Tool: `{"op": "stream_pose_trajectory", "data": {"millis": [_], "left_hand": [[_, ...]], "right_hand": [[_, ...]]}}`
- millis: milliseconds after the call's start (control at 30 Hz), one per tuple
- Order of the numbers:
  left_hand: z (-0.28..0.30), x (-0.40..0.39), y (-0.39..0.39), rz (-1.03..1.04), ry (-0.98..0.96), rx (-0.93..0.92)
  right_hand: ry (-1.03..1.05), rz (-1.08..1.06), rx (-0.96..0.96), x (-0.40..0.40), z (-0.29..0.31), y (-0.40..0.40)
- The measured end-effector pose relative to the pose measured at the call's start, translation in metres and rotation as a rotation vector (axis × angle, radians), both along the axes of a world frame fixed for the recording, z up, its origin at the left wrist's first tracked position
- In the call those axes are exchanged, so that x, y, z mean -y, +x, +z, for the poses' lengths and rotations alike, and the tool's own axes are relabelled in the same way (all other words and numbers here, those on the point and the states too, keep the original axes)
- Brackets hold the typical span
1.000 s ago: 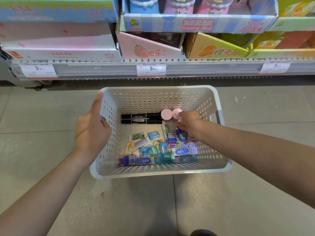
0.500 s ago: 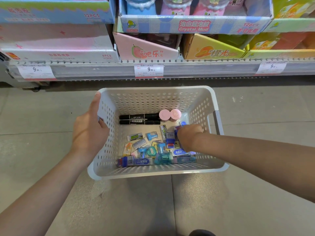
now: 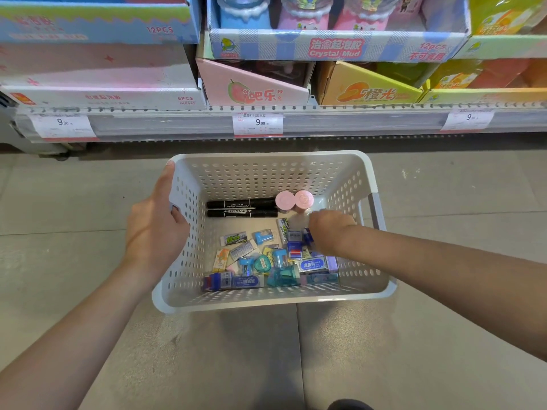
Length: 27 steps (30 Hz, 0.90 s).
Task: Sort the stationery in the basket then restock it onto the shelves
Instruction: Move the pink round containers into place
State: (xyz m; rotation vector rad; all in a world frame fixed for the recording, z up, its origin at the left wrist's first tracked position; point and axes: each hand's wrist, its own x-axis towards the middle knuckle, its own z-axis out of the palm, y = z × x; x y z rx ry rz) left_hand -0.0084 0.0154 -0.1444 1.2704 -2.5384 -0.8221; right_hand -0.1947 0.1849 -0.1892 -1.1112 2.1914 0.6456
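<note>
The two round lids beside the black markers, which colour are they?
Both round lids are pink, seen in the head view.

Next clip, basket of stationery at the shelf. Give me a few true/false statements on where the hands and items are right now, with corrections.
1. The left hand grips the left wall of the white basket. True.
2. The two black markers stand upright in a corner. False: they lie flat, side by side, along the far end.
3. The right hand reaches inside the basket among the small items. True.
4. Two pink round caps sit beside the markers' right ends. True.
5. The basket rests on the shelf. False: it is in front of the shelf, above the floor.
</note>
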Motion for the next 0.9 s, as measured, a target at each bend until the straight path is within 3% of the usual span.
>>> {"op": "stream_pose_trajectory", "data": {"millis": [433, 567, 700, 900], "left_hand": [[-0.001, 0.0, 0.001, -0.003, -0.003, -0.015], [-0.004, 0.002, 0.0, -0.019, 0.016, -0.027], [-0.007, 0.003, 0.0, -0.031, 0.01, -0.026], [-0.005, 0.003, 0.0, -0.032, 0.002, -0.023]], "right_hand": [[0.31, -0.068, 0.244, 0.03, 0.0, -0.012], [0.3, -0.017, 0.29, 0.029, 0.001, -0.013], [0.387, -0.081, 0.46, 0.024, 0.004, -0.002], [0.311, -0.092, 0.441, 0.009, 0.016, 0.009]]}}
